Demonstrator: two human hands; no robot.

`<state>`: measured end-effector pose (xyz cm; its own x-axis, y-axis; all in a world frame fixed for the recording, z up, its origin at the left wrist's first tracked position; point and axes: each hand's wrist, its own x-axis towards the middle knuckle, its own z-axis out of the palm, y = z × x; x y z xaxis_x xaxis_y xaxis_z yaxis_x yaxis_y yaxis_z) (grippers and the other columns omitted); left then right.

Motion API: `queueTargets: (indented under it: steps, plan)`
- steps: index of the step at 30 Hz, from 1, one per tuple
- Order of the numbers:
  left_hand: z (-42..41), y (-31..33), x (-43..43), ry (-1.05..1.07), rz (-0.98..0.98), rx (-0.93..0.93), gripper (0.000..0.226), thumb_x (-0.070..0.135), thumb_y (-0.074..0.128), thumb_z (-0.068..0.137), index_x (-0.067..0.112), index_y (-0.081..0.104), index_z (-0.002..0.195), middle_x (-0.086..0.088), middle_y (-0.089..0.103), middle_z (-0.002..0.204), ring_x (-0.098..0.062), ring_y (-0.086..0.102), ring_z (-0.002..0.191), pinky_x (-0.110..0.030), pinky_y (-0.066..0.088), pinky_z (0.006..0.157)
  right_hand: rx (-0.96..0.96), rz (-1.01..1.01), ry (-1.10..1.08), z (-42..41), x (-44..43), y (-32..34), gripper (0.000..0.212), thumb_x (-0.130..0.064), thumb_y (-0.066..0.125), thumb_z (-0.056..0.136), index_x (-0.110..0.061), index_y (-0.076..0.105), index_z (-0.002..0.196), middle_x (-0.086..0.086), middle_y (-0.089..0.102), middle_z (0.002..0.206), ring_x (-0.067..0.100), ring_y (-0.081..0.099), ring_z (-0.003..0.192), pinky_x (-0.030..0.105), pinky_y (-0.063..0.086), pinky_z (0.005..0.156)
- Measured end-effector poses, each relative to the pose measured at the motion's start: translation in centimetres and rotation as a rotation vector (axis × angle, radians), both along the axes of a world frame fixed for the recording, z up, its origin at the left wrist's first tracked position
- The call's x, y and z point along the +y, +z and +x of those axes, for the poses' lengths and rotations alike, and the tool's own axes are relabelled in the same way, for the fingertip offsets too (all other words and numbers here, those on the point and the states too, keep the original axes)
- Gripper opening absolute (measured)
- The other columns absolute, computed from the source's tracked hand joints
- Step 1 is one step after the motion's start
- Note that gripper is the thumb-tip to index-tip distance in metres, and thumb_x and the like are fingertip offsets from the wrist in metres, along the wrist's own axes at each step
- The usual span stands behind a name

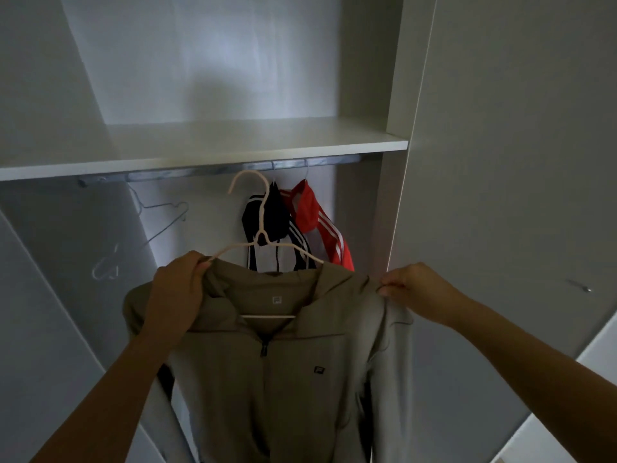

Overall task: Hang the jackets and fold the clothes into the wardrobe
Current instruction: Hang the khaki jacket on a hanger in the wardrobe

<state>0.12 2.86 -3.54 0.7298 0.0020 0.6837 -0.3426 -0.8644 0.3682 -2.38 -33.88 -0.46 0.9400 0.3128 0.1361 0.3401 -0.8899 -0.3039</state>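
While the beige jacket sits on its white hanger, I judge that the step in hand is the hanging of this jacket, not the folding. My left hand has its fingers curled round the left shoulder of the jacket, where the end of the hanger goes into the cloth; I think it grips both together. My right hand pinches the cloth of the right shoulder and holds it out to the right.

The jacket is in the air in front of the open wardrobe, near to me. The hook of the hanger points up, below the metal rail and not on it. On the rail, farther in and to the right, hang a black jacket and a red jacket, close together. On the left part of the rail hangs a bare wire hanger. Above the rail is a white shelf.

The right shoulder seems not fully seated, so the next move, in my opinion, calls for drawing that cloth over the right end of the hanger. After that I must lift the hook over the rail, in the space between the wire hanger and the black jacket, and let go only when the hook carries the weight.
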Motion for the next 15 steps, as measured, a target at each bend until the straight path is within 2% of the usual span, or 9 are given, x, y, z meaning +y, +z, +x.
queueTargets:
  steps: [3,6,8,10,12,13,15]
  plan:
    - [2.5,0.3,1.6,-0.028,-0.055,0.035,0.017,0.002,0.047,0.096,-0.006,0.060,0.088,-0.019,0.059,0.074,-0.020,0.048,0.066,-0.032,0.037,0.069,-0.007,-0.138,-0.033,1.2,0.8,0.6,0.033,-0.029,0.043,0.101,-0.009,0.067,0.110,0.007,0.069,0.103,0.019,0.065,0.088,0.027,0.046,0.083]
    - [5.0,0.9,3.5,-0.041,-0.097,0.050,0.020,0.005,0.046,0.097,-0.006,0.059,0.086,-0.016,0.055,0.069,-0.013,0.042,0.058,-0.019,0.028,0.059,0.069,-0.146,-0.065,2.4,0.5,0.9,0.022,-0.017,0.047,0.098,-0.008,0.066,0.095,0.006,0.071,0.092,0.015,0.068,0.076,0.024,0.050,0.077]
    - [6.6,1.4,4.4,-0.067,-0.085,0.067,0.021,0.005,0.045,0.098,-0.006,0.060,0.086,-0.019,0.057,0.070,-0.016,0.043,0.059,-0.022,0.025,0.056,0.069,-0.177,-0.091,3.0,0.7,0.6,0.022,-0.013,0.046,0.096,-0.009,0.066,0.090,0.006,0.072,0.087,0.014,0.068,0.072,0.027,0.052,0.076]
    - [7.9,1.5,5.0,-0.093,-0.095,0.091,0.023,0.007,0.044,0.099,-0.004,0.061,0.090,-0.018,0.061,0.076,-0.019,0.047,0.067,-0.020,0.024,0.058,0.023,-0.133,-0.162,3.9,1.2,0.3,0.019,-0.016,0.048,0.096,-0.011,0.066,0.095,0.004,0.071,0.085,0.015,0.066,0.070,0.032,0.053,0.075]
    - [8.9,1.5,5.5,-0.101,-0.109,0.108,0.024,0.011,0.043,0.100,-0.002,0.062,0.094,-0.014,0.061,0.081,-0.017,0.048,0.072,-0.019,0.027,0.064,-0.011,-0.023,-0.227,4.9,2.3,0.1,0.018,-0.023,0.055,0.094,-0.015,0.062,0.109,0.003,0.067,0.093,0.016,0.062,0.075,0.028,0.050,0.072]
    - [9.4,1.5,5.7,-0.105,-0.112,0.108,0.024,0.012,0.042,0.100,-0.001,0.062,0.095,-0.013,0.061,0.083,-0.016,0.048,0.074,-0.020,0.029,0.067,-0.003,0.018,-0.248,5.4,3.1,0.0,0.025,-0.025,0.059,0.092,-0.016,0.059,0.115,0.003,0.065,0.099,0.018,0.061,0.078,0.026,0.047,0.070]
    - [10.3,1.4,6.0,-0.123,-0.114,0.108,0.025,0.014,0.042,0.100,0.000,0.062,0.094,-0.011,0.061,0.084,-0.014,0.048,0.074,-0.023,0.031,0.069,0.007,0.012,-0.268,6.7,4.5,-0.4,0.026,-0.024,0.061,0.090,-0.012,0.061,0.113,0.007,0.066,0.102,0.023,0.062,0.084,0.026,0.044,0.068]
